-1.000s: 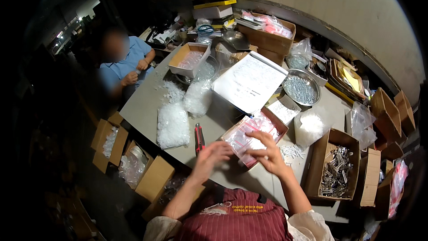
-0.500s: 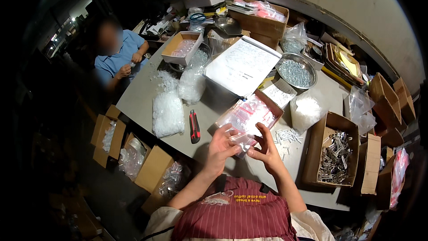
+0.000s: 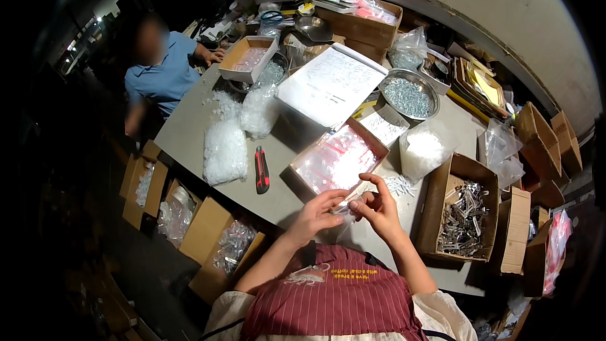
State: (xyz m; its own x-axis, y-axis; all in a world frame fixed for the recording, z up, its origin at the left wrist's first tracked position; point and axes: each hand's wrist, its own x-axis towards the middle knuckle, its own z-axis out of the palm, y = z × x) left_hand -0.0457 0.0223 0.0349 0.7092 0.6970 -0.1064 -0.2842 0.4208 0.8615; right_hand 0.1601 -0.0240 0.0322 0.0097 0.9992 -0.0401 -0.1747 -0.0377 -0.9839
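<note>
Pulled back from over the open box of zip bags (image 3: 302, 175) half a second ago, both hands now sit just on its near side, and the co-worker (image 3: 165, 82), whose hands were together earlier, has one hand (image 3: 213, 56) out at the table's far left edge. Between the fingertips of the left hand (image 3: 314, 216) and the right hand (image 3: 377, 210) is a small clear plastic bag (image 3: 341, 209), pinched from both sides, thumbs toward each other, with part of it hanging below the fingers; whether anything is inside is too small to tell. Directly beyond the grip, the box shows a layer of clear bags with red strips. Near the grip on the right, small white plastic pegs (image 3: 399, 185) lie loose on the table (image 3: 287, 142), and behind them stands a clear bag of white pieces (image 3: 424, 153). Further right of the grip is a cardboard carton of metal clips (image 3: 468, 222). To the left of the grip lies a red and black utility knife (image 3: 262, 170), with a plump bag of translucent pieces (image 3: 225, 153) beyond it. Well past the grip are a handwritten notepad (image 3: 332, 83) and, to its right, a round metal bowl of screws (image 3: 411, 97).
</note>
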